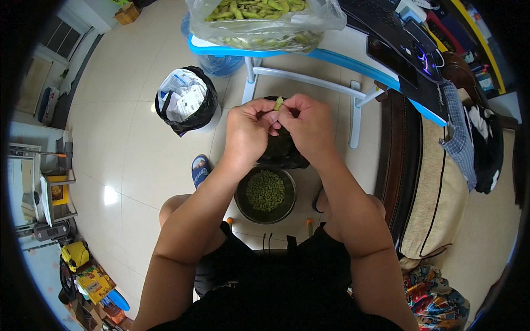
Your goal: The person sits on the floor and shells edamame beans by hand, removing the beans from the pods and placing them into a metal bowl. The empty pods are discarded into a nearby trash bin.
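Observation:
Between my fingertips is a green soybean pod (279,103), pinched from both sides. My left hand (247,128) and my right hand (307,122) are close together, fingers closed on it. Right below them is a black plastic bag (284,150), partly hidden by my hands. A round metal bowl (243,208) stands on the floor between my legs, with many shelled green soybeans (265,190) inside. On the table beyond my hands sits a clear plastic bag (326,19) full of unshelled pods (251,9).
A blue-edged folding table (337,59) stands ahead, bearing a laptop (375,16) on its right. A black-lined bin (207,99) with paper waste is left of my hands. The sofa (425,198) lies to my right. Boxes (94,282) are stacked at the lower left.

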A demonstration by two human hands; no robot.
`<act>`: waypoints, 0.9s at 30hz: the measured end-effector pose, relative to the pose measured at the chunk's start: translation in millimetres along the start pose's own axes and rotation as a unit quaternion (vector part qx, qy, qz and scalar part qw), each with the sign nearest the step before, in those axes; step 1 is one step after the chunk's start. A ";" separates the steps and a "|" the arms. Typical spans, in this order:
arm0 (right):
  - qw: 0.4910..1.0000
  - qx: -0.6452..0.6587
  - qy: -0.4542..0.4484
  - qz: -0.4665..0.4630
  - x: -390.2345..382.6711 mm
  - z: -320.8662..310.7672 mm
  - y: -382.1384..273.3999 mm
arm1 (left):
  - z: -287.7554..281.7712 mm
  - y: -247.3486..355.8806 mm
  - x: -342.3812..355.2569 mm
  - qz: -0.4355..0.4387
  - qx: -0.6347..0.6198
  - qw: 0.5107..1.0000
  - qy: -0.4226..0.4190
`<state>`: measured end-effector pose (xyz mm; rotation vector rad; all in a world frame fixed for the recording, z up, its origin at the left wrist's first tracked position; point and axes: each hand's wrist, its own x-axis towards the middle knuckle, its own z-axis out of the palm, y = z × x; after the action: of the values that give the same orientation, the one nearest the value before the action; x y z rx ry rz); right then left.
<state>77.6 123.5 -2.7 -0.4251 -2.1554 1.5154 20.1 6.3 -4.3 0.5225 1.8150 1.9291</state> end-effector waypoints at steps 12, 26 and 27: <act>0.992 0.119 -0.010 0.040 -1.1 6.7 0.6 | -6.4 -1.6 2.4 -0.030 -0.071 0.997 -0.007; 0.984 0.146 -0.052 0.093 4.0 -4.0 -18.2 | -20.7 3.0 9.8 -0.140 -0.215 0.964 -0.069; 0.983 0.144 -0.053 0.099 4.2 -4.4 -20.6 | -21.2 2.2 10.3 -0.140 -0.212 0.965 -0.070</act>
<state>76.8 122.1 18.8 -0.4772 -1.9744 1.9682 -0.3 -5.8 -3.8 0.2343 1.2591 1.9463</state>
